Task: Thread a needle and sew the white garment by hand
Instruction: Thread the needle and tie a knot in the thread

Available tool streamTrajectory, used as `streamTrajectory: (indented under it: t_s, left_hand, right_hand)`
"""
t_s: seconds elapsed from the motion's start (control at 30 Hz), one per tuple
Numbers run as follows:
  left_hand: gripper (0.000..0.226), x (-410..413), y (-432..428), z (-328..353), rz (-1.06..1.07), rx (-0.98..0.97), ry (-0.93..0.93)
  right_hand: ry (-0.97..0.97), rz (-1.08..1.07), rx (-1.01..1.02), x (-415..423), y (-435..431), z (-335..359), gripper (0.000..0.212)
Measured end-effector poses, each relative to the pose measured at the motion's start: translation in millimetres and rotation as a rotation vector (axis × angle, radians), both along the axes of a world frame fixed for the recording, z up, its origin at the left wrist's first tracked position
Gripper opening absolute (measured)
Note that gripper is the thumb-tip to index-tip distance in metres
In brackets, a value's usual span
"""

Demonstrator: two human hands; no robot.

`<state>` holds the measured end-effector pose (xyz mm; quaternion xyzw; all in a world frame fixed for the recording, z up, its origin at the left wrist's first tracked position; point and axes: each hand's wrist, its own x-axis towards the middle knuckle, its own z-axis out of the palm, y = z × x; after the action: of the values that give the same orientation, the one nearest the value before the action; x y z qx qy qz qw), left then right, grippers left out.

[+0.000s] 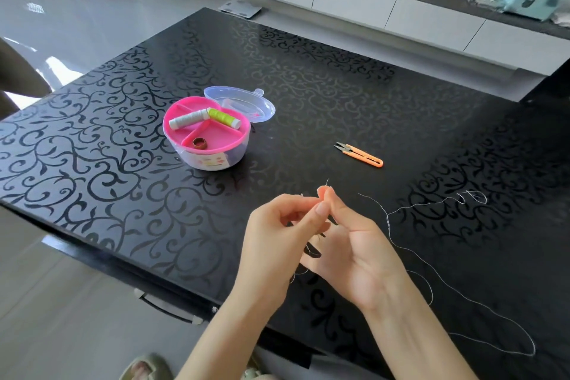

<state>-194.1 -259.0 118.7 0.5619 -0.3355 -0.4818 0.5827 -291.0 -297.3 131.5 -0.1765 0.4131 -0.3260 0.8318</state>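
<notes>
Threading step, lower middle of frame: right hand (354, 244) pinches the needle (327, 183), left hand (277, 231) looks to pinch the thread (389, 219) end, so next it's probably steady aim at the eye.

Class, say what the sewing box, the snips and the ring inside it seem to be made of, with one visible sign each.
Sewing box: glossy plastic, clear see-through wall, pink tray. Snips: orange handle looks plastic; dark pointed blades, probably metal. Ring: likely metal, brassy sheen.

Right hand (348, 244) pinches needle (327, 183), left hand (277, 234) pinches thread (388, 227).
</notes>
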Motion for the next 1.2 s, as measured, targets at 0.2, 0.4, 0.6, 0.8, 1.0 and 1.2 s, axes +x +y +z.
streamTrajectory:
  t_s: [0.2, 0.4, 0.6, 0.8, 1.0, 1.2]
  left_hand:
    - [0.012, 7, 0, -1, -0.039, 0.028, 0.003]
    - [0.007, 11, 3, -2, -0.033, 0.022, -0.075]
    - [0.009, 11, 0, -4, 0.03, 0.075, -0.255]
    - [0.014, 13, -18, -2, 0.068, 0.093, -0.649]
    - [0.02, 16, -48, 1, 0.012, 0.156, -0.947]
    - [0.026, 26, -70, -2, -0.095, 0.234, -1.16]
  right_hand:
    - [-0.004, 0.051, 0.054, -4, -3, 2, 0.019]
    - [0.103, 0.012, -0.106, -19, -8, 4, 0.017]
    - [1.186, -0.225, -0.741, -78, -24, -21, 0.015]
    - [1.455, -0.104, -0.933, -124, -54, -41, 0.01]
    - [1.74, 0.121, -1.09, -81, -92, -61, 0.017]
    - [1.717, 0.282, -0.974, -69, -107, -64, 0.016]
